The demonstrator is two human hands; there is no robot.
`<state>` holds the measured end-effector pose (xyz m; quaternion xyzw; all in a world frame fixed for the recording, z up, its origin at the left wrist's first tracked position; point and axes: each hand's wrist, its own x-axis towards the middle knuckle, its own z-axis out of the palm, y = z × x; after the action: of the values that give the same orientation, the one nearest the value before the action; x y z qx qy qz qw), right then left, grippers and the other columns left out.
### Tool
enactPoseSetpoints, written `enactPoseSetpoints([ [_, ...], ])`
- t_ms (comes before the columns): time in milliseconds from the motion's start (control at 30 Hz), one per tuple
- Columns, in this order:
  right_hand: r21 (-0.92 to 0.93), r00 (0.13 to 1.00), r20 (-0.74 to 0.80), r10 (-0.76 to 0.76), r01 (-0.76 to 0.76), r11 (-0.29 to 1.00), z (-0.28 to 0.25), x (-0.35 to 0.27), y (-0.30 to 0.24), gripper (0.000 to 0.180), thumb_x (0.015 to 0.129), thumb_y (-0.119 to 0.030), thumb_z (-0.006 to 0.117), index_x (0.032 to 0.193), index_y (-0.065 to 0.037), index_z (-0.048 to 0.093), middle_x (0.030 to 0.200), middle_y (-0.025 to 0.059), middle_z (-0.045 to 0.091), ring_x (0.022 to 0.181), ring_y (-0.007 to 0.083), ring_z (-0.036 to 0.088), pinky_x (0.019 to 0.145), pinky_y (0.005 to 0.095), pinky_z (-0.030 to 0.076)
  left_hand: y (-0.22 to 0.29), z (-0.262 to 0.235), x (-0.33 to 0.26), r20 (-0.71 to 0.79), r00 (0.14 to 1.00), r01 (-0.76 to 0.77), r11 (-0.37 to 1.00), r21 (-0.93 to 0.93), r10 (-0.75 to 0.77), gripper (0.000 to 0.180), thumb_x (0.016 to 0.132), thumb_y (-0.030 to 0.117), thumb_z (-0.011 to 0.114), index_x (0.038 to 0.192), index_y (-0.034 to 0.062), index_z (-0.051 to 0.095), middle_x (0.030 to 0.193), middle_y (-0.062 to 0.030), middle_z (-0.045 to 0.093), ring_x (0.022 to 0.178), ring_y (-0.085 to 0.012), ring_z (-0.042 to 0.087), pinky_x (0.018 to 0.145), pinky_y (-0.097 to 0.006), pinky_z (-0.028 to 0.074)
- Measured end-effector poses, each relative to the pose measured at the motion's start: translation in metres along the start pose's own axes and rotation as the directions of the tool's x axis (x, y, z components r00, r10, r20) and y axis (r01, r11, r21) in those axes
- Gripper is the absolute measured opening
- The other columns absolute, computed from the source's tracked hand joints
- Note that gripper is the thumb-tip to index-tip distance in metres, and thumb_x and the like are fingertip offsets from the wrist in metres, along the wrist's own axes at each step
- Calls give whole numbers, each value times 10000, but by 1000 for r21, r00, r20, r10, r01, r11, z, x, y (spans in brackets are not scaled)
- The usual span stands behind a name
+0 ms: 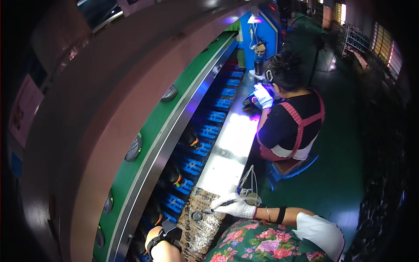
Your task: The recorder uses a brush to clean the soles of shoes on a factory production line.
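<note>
My right hand [235, 206], in a white glove, is closed around a thin dark-tipped tool [208, 211]. A thin pale tube [252, 177] loops up behind the hand. Below the tool tip, a small round dark cup or lid [197, 216] sits on the brown, taped bench covering [198, 238]. My left forearm [166, 252] enters at the bottom, with a black strap and block at the wrist. The left hand's fingers are hidden near the rack's near end. Dark shoes with orange and green trim [176, 178] stand along the rack of blue holders [190, 167].
A green conveyor belt [150, 118] carrying shoe soles [133, 147] runs along the left behind a metal rail. Further along the bright metal bench [222, 159], a co-worker [292, 113] in a checked apron sits on a blue stool [292, 172], gloved hand on a dark shoe [250, 105] under purple light.
</note>
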<state>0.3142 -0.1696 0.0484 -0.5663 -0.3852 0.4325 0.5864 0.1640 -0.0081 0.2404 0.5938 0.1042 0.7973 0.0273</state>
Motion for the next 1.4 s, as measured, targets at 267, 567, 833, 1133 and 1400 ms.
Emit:
enactPoseSetpoints([
  [267, 7, 997, 39, -61, 61, 998, 6, -5, 34, 183, 853, -105, 784, 1021, -34, 776, 957, 82, 770, 871, 145, 704, 798, 302, 566, -7, 10, -24, 6, 999, -47, 974, -223, 50, 516, 904, 102, 585, 1411, 23, 523, 1345, -221, 513, 1342, -347, 478, 1057, -482, 447],
  [567, -82, 992, 79, -101, 108, 991, 1, -11, 46, 181, 853, -112, 786, 1018, -36, 782, 975, 79, 771, 896, 141, 705, 818, 295, 562, -10, -19, -43, 105, 982, -117, 939, -323, 159, 515, 902, 106, 586, 1405, 8, 525, 1321, -232, 527, 1327, -356, 498, 1044, -489, 467],
  [833, -150, 995, 13, -98, 99, 984, -36, -9, 35, 171, 873, -100, 758, 1029, -32, 775, 1006, 90, 771, 966, 162, 718, 898, 314, 570, -30, -33, -53, 530, 830, 170, 984, 61, -176, 717, 793, 30, 655, 1483, 24, 461, 1531, -284, 336, 1455, -430, 329, 1174, -550, 299],
  [1133, 490, 996, -16, -89, 85, 867, -67, -12, 56, 194, 856, -98, 794, 1037, -33, 777, 899, 40, 757, 773, 95, 676, 673, 245, 547, -213, -18, -80, 469, 575, 243, 687, 685, -670, 1209, 680, 317, 906, 1606, 71, 169, 1600, -321, 205, 1486, -443, 238, 1206, -513, 245],
  [1400, 188, 1000, -20, -1, 4, 982, -111, -23, 32, 220, 887, -101, 760, 1090, -16, 763, 875, 63, 754, 702, 85, 661, 577, 232, 524, -305, -23, -121, 260, 595, 488, 598, 636, -761, 1207, 738, 384, 872, 1618, 65, 110, 1402, -321, 528, 1274, -417, 555, 1089, -485, 419],
])
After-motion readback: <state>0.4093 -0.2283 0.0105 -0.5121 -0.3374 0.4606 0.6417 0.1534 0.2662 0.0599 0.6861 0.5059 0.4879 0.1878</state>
